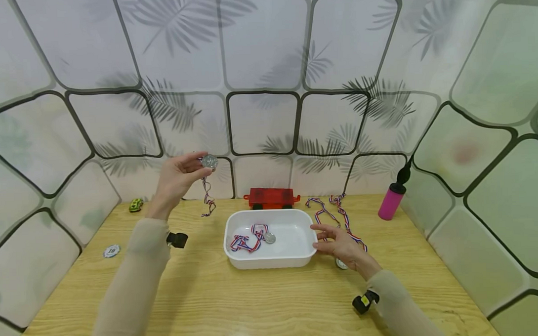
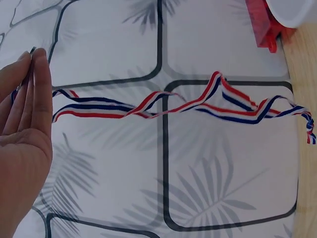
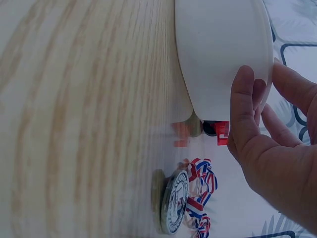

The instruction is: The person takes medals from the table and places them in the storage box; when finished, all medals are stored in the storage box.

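My left hand (image 1: 175,177) holds up a silver medal (image 1: 209,161) between thumb and fingers, above the table at the left. Its red, white and blue ribbon (image 2: 163,101) hangs down in twists, the lower end near the tabletop. My right hand (image 1: 343,245) grips the right rim of a white plastic basin (image 1: 272,262), with the thumb and fingers at the edge. Inside the basin lie a second silver medal (image 1: 269,237) and its striped ribbon (image 1: 249,245). A third medal (image 3: 177,202) rests on the table below my right hand, partly hidden by it in the head view.
A red toy wagon (image 1: 271,197) stands behind the basin. Striped ribbon (image 1: 345,217) trails over the table at the right. A pink pump (image 1: 389,203) with a black top stands at the back right. On the left are a green toy car (image 1: 136,205) and a round chip (image 1: 111,251).
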A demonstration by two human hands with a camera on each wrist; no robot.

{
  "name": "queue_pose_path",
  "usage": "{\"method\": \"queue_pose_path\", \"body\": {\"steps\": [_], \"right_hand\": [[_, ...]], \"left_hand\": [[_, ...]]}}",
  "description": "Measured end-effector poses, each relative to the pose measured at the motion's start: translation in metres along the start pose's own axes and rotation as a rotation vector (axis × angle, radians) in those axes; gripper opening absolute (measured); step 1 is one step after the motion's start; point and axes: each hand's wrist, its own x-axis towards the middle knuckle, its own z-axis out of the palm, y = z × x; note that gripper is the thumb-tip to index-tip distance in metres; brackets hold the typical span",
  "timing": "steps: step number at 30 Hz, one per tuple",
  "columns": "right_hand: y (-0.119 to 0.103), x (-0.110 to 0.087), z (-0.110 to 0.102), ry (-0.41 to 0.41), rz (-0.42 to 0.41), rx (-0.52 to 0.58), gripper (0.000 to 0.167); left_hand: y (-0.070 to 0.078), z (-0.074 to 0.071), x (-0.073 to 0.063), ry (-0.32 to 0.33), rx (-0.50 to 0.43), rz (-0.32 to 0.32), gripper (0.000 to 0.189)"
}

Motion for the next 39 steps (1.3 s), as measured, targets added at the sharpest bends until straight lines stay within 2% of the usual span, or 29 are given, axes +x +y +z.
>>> {"method": "queue_pose_path", "body": {"steps": [8, 12, 17, 20, 23, 30, 39], "right_hand": [[0.001, 0.000, -0.002, -0.023, -0.019, 0.014, 0.065], [0.000, -0.001, -0.002, -0.021, -0.021, 0.012, 0.064], [-0.002, -0.001, -0.001, -0.008, -0.010, 0.007, 0.063], [-0.001, -0.001, -0.002, -0.006, -0.010, 0.011, 0.063], [0.000, -0.001, -0.002, -0.013, -0.020, 0.013, 0.064], [0.001, -0.002, -0.001, -0.029, -0.024, 0.023, 0.065], [0.001, -0.001, -0.001, -0.002, -0.004, 0.025, 0.063]], "left_hand": [[0.017, 0.015, 0.008, 0.025, -0.092, 0.063, 0.046], [0.028, 0.023, 0.011, 0.016, -0.128, 0.094, 0.046], [0.043, 0.038, 0.011, -0.033, -0.176, 0.152, 0.044], [0.046, 0.047, 0.011, -0.077, -0.172, 0.155, 0.044], [0.044, 0.056, 0.012, -0.119, -0.151, 0.137, 0.044], [0.031, 0.070, 0.007, -0.184, -0.094, 0.090, 0.043], [0.005, 0.075, -0.005, -0.266, -0.006, 0.023, 0.042]]}}
